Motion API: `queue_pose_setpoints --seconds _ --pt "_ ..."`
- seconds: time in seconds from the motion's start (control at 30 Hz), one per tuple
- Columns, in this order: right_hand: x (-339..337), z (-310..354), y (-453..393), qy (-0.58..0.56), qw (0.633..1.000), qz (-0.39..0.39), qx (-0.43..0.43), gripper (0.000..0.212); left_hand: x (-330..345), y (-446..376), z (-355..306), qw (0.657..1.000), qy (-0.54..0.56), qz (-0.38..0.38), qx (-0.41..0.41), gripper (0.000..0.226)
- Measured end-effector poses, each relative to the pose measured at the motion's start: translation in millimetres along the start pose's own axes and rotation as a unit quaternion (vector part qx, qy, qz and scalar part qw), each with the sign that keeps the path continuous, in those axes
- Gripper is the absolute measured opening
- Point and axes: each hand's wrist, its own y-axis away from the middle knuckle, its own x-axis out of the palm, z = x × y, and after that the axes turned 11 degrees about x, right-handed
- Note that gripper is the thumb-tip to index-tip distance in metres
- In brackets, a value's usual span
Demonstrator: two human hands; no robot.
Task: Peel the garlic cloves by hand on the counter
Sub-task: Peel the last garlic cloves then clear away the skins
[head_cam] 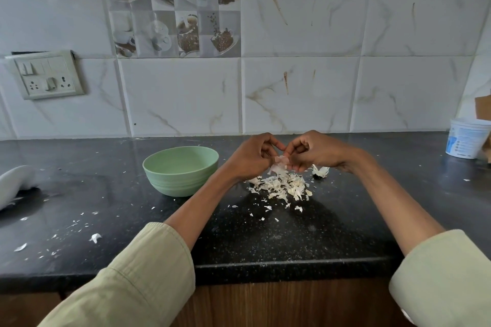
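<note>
Head view, looking forward and down:

- Left hand (251, 158): fingers curled, thumb and fingertips pinched on a small pale pinkish garlic clove (280, 161) with papery skin hanging off it.
- Right hand (313, 152): fingers curled too, pinching the same clove from the opposite side; the two sets of fingertips nearly touching over it.
- Clove: held between both hands, just above the black speckled stone counter (265, 241); how much skin is left, too small to tell.
- Directly below the hands: loose heap of white papery garlic peels (284, 187), with stray flakes scattered nearer the body and off to the left-hand side.
- Just under and beyond the right wrist: small white remnant of a garlic bulb (320, 171) resting on the counter.
- Beside the left hand, on its outer side: round pale green plastic bowl (180, 171); nothing visible inside from this angle.
- Far past the right hand, by the wall: white plastic tub with blue print (466, 141).

Handling, as a judgement:

- Very light and small; firm under the skin, but likely bruised by a hard squeeze.
- Skin thin, dry, brittle; tears into flakes rather than coming off whole.
- Peeled surface probably slick and slightly sticky, so easily slipped from the fingertips.
- Best held by the body with one hand, skin lifted at a tip or the root end with a nail of the other.
</note>
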Motion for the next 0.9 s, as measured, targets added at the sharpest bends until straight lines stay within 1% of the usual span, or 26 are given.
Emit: queue_pose_setpoints --seconds 0.2,0.33,0.4,0.47,0.53,0.63,0.7,0.8,0.9 --pt "0.2 -0.4 -1.9 0.015 1.0 -0.008 0.012 0.018 -1.1 0.0 0.0 1.0 -0.009 -0.001 -0.001 0.024" --pt "0.9 0.5 -0.8 0.019 1.0 -0.01 0.014 0.015 -0.5 0.4 0.3 1.0 -0.007 -0.002 -0.007 0.025" --pt "2.4 3.2 1.0 0.013 1.0 -0.015 0.014 0.018 -0.9 0.3 1.4 1.0 -0.009 -0.007 -0.01 0.026" --pt "3.8 4.9 0.9 -0.004 0.999 -0.032 0.017 0.031 -1.2 -0.2 2.5 1.0 -0.012 -0.011 -0.014 0.029" --pt "4.1 4.8 -0.5 -0.012 0.998 -0.066 0.012 0.041 -0.9 -0.4 2.8 1.0 -0.014 -0.01 -0.019 0.031" --pt "2.8 4.0 -0.3 -0.003 0.995 -0.1 -0.021 0.038 -0.9 -0.7 2.5 0.999 -0.017 -0.01 -0.026 0.032" --pt "1.7 4.8 2.1 0.008 0.995 -0.089 -0.042 0.034 -1.7 -0.8 2.3 0.999 -0.013 -0.017 -0.042 0.033" --pt "2.4 6.4 4.1 0.033 0.997 -0.047 -0.047 0.032 -2.7 0.2 0.9 0.996 0.021 -0.046 -0.071 0.038" --pt "4.5 6.1 1.6 0.038 0.996 -0.048 -0.067 0.036 -1.6 -0.6 -1.2 0.989 0.099 -0.066 -0.092 0.029"
